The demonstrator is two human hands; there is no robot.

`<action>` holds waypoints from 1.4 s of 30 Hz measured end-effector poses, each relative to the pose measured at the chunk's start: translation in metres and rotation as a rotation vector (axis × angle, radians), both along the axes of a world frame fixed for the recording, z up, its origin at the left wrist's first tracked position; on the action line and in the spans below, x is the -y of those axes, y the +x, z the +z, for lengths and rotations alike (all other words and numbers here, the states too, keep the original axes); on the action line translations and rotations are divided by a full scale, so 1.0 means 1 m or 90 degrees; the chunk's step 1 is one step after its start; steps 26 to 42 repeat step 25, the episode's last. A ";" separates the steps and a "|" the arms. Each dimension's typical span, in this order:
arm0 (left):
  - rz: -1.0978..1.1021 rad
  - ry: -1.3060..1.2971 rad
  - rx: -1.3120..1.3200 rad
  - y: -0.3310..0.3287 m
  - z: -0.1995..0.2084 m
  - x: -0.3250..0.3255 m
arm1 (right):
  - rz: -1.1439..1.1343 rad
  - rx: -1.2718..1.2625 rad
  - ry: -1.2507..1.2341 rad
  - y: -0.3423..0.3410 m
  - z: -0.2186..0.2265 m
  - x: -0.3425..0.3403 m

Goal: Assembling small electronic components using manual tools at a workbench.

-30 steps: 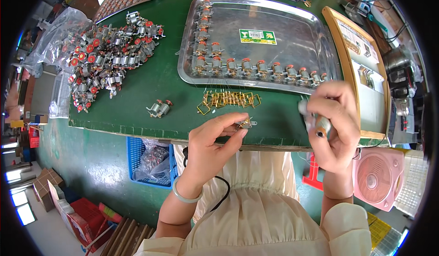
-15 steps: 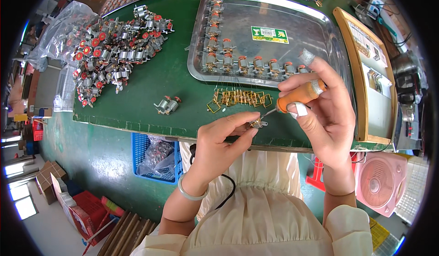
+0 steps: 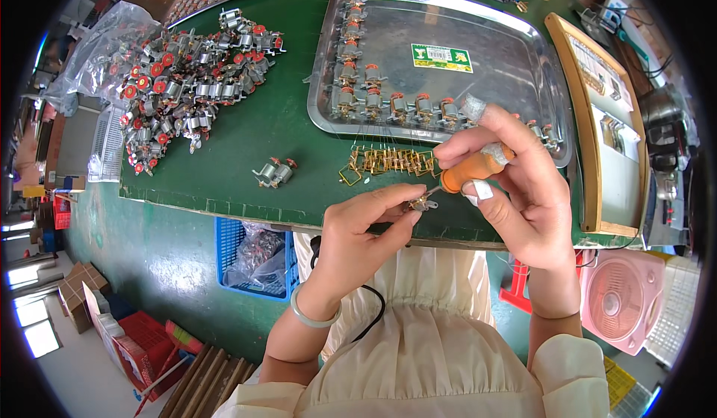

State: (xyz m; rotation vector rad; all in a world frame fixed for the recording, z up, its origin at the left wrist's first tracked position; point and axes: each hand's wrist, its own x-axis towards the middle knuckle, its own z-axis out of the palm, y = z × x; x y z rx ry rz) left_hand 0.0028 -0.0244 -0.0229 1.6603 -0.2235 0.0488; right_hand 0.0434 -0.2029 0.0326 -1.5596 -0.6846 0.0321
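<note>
Between the thumb and fingers of my left hand (image 3: pixel 366 227) is a small motor (image 3: pixel 423 203), held at the table's front edge and partly hidden by the fingertips. My right hand (image 3: pixel 523 186) grips a screwdriver (image 3: pixel 472 173) by its orange handle, with its thin shaft reaching the motor. White tape wraps several of the right fingertips. Just beyond the hands lies a row of brass-coloured wire frames (image 3: pixel 392 161). Behind them, a metal tray (image 3: pixel 493 26) carries similar motors (image 3: pixel 373 103) along its left and front edges. A pair of loose motors (image 3: pixel 274 172) rests left of the frames.
A big heap of motors (image 3: pixel 198 82) covers the table's left side beside a clear plastic bag (image 3: pixel 93 59). A wooden-framed case (image 3: pixel 594 119) stands at the right. Below the table are a blue basket (image 3: pixel 228 257) and a pink fan (image 3: pixel 621 298).
My right hand and the screwdriver have shifted slightly left and down, closer to the motor. The left hand stays nearly in place.
</note>
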 end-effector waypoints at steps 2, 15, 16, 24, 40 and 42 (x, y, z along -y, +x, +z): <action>-0.007 -0.005 -0.013 -0.001 0.000 -0.001 | 0.022 -0.011 0.003 0.002 0.000 0.002; 0.007 0.006 0.024 -0.003 -0.002 0.000 | -0.188 0.113 -0.236 0.014 0.004 -0.006; 0.010 0.022 0.034 -0.003 -0.001 0.001 | -0.221 0.092 -0.189 0.013 -0.002 -0.011; -0.034 -0.219 -0.063 -0.007 0.001 -0.005 | -0.109 -0.231 0.331 -0.006 -0.005 -0.011; -0.090 -0.281 -0.056 -0.003 0.001 -0.007 | -0.062 -0.234 0.323 -0.010 -0.007 -0.004; -0.090 -0.281 -0.056 -0.003 0.001 -0.007 | -0.062 -0.234 0.323 -0.010 -0.007 -0.004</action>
